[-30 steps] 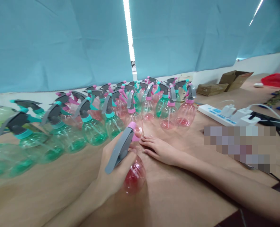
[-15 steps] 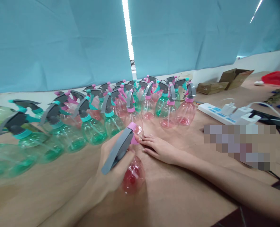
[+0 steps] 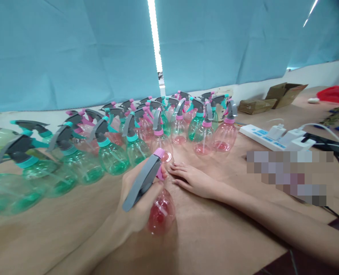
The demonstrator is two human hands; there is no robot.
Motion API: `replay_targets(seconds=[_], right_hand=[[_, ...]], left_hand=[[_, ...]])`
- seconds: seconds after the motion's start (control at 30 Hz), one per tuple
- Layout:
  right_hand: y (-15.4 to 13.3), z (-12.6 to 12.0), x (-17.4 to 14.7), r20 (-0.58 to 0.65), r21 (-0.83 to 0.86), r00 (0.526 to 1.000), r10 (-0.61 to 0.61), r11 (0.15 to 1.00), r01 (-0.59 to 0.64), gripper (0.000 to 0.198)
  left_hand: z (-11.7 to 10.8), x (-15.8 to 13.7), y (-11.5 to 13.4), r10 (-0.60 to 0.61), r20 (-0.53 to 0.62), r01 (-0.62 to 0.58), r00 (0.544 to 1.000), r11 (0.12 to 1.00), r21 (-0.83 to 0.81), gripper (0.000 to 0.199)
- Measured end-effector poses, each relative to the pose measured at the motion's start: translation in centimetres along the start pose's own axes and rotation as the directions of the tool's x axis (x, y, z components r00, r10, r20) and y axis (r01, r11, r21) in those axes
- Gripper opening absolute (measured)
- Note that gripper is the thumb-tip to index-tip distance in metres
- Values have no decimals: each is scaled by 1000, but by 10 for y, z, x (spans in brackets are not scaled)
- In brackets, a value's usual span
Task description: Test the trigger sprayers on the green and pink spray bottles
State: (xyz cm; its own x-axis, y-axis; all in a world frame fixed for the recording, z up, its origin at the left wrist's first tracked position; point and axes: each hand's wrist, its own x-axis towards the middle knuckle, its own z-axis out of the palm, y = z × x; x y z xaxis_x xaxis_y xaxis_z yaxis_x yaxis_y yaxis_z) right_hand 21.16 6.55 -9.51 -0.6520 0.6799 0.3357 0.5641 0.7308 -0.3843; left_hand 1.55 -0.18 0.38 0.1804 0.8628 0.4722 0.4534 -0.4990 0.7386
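A clear pink spray bottle [image 3: 163,214] with a grey and pink spray head is in my left hand [image 3: 136,194], its nozzle aimed away from me. My left fingers wrap round the neck, and some of them press on the pink trigger. My right hand [image 3: 196,180] lies flat on the brown table covering [image 3: 215,233], fingers stretched out and holding nothing. Just beyond my hands stands another pink spray bottle [image 3: 161,143]. A green spray bottle [image 3: 113,158] stands further left, in a row with several others.
Several more pink and green spray bottles crowd the back of the table by the blue sheet [image 3: 100,49]. To the right are a white power strip [image 3: 262,137] with plugs and cables, a blurred-out patch, an open cardboard box [image 3: 285,96] and a red plastic bag [image 3: 335,94].
The pink trigger has been drawn in toward the neck by my left fingers. My right hand and the standing bottles look unmoved.
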Motion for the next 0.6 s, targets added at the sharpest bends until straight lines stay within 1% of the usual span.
replay_targets(seconds=[0.17,0.27,0.4,0.43,0.53,0.6], right_hand=[[0,1,0,-2,9,1000,2,1000,-2,42],[-1,0,0,-8,6,1000,2,1000,-2,41],[-3,-2,0,-7,0,1000,2,1000,-2,39],[-3,-3,0,-4,0,1000,2,1000,-2,39],[-3,-3,0,-5,7,1000,-2,1000,2,39],[-3,-3,0,-4,13,1000,-2,1000,2,39]], left_hand=[[0,0,-1,3,27,-2,1000,999,-37,6],[-1,0,-2,-13,25,14,1000,1000,-21,5],[0,0,1,-50,-6,50,999,999,10,18],[0,0,2,-54,-2,54,999,999,2,18],[2,0,4,-70,33,71,997,997,-26,9],[3,0,4,-78,34,78,996,997,-12,7]])
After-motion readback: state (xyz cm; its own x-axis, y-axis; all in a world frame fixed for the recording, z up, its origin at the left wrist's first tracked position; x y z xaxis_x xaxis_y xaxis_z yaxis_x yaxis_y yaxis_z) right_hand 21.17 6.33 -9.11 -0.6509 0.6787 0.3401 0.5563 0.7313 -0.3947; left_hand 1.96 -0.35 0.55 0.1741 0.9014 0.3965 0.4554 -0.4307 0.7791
